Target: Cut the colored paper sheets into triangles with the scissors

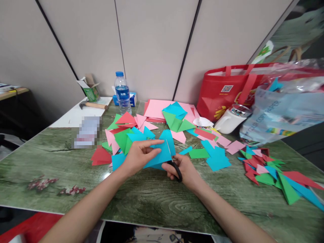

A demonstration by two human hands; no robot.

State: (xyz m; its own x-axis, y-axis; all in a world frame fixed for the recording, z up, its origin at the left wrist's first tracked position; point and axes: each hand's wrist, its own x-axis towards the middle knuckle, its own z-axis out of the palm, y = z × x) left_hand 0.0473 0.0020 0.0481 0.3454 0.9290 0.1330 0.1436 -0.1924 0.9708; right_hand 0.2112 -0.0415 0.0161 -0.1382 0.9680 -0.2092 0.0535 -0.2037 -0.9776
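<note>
Blue paper is in my left hand, with the thumb and fingers pinching it over the middle of the table. My right hand grips black-handled scissors, and their blades lie against the right part of the blue paper. How far the blades are apart, I cannot tell. Just behind my hands spreads a pile of cut paper, with green pieces, red pieces and pink pieces. To the right of the scissors lie a green strip and a blue piece.
A water bottle, a hammer and a small green box stand or lie at the back left. Pink sheets rest by the wall. At right are a white mug, a red bag and more paper scraps.
</note>
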